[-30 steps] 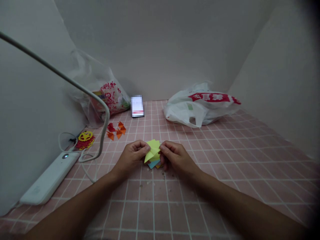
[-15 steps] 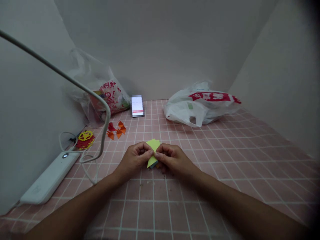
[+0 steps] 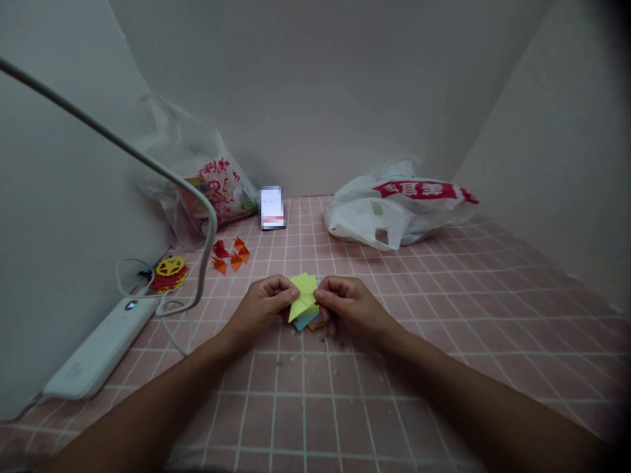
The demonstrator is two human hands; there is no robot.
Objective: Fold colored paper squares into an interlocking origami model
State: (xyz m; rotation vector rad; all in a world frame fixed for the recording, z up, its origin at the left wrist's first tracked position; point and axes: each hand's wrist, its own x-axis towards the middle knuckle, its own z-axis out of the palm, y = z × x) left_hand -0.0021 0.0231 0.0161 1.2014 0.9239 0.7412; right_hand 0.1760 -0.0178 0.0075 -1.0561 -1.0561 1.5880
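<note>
A folded yellow-green paper [image 3: 302, 299] is held between my two hands over the middle of the tiled-pattern surface. My left hand [image 3: 269, 301] pinches its left edge between thumb and fingers. On the other side, the thumb and fingertips of my right hand [image 3: 342, 302] are closed on the paper's right edge. Beneath it, partly hidden, lie more sheets, among them a light blue paper [image 3: 306, 320] and an orange one near my right fingers.
Small folded orange papers [image 3: 236, 261] and a red one lie left of centre. Beside them are yellow and red cutouts [image 3: 170, 272], a white power strip [image 3: 101, 348] and a looping cable [image 3: 210, 223]. A phone [image 3: 271, 208] and two plastic bags [image 3: 219, 187] [image 3: 394, 207] stand behind.
My hands have moved slightly apart, and the yellow-green paper between them looks more spread out. More of the blue paper beneath now shows.
</note>
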